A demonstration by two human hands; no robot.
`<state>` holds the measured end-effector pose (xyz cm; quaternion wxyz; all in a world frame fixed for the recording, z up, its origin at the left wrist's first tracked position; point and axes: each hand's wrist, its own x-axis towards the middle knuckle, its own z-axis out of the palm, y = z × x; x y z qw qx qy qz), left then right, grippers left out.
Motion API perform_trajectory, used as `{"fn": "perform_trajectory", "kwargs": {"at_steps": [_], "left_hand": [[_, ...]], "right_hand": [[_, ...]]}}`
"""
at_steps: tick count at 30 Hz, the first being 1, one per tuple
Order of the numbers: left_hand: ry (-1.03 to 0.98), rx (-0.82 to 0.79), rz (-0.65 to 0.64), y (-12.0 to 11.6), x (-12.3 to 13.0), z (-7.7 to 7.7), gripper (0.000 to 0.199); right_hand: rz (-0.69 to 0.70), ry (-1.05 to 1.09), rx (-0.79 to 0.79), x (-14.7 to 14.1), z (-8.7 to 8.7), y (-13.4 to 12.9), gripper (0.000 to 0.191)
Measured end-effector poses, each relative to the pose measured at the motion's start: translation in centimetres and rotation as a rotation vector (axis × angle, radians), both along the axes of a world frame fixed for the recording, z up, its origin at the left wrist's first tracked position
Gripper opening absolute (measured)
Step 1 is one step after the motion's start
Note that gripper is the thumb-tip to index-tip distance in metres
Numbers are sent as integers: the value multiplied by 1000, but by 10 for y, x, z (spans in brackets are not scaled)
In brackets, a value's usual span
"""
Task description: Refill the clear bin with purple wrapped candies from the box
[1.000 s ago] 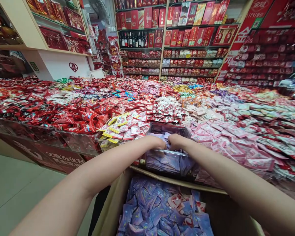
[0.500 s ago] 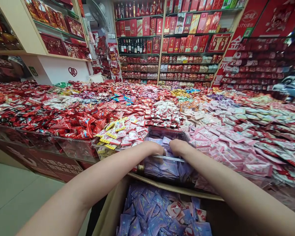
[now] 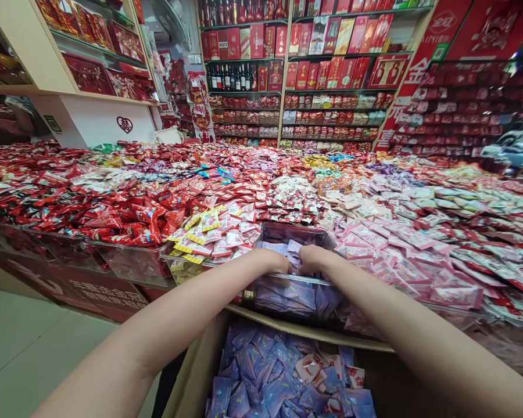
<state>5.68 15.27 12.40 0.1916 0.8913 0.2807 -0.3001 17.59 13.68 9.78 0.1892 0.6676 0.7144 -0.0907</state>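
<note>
Both my hands reach into a clear plastic bin point(image 3: 268, 228) that holds flat purple candy packets point(image 3: 298, 293). My left hand point(image 3: 281, 264) dips in on the left side, its fingers mostly hidden below the wrist and among the packets. On the right side, my right hand point(image 3: 310, 258) is bent downward with its fingers curled against packets. One light purple packet point(image 3: 293, 247) stands up between the two hands. Below the bin, a cardboard box point(image 3: 287, 330) holds a heap of more purple packets point(image 3: 265, 371) and a few red-and-white packets point(image 3: 309, 367).
Yellow-and-white packets point(image 3: 209, 220) fill the bin at the left, red twisted packets point(image 3: 135, 220) lie beyond it. Pink packets point(image 3: 401, 255) are heaped at the right. Bottles and red boxes point(image 3: 322, 38) line the back shelves. Tiled floor point(image 3: 21, 331) shows at lower left.
My right hand has shifted slightly left, closer to my left hand. The packet between them stands a little higher. The view has tilted slightly.
</note>
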Motion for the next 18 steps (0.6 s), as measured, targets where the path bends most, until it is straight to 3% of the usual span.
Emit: {"fn": "perform_trajectory", "kwargs": {"at_steps": [9, 18], "left_hand": [[0, 7, 4, -2, 0, 2, 47], [-70, 34, 69, -1, -3, 0, 44]], "right_hand": [[66, 35, 33, -5, 2, -2, 44], [55, 90, 38, -6, -7, 2, 50]]}}
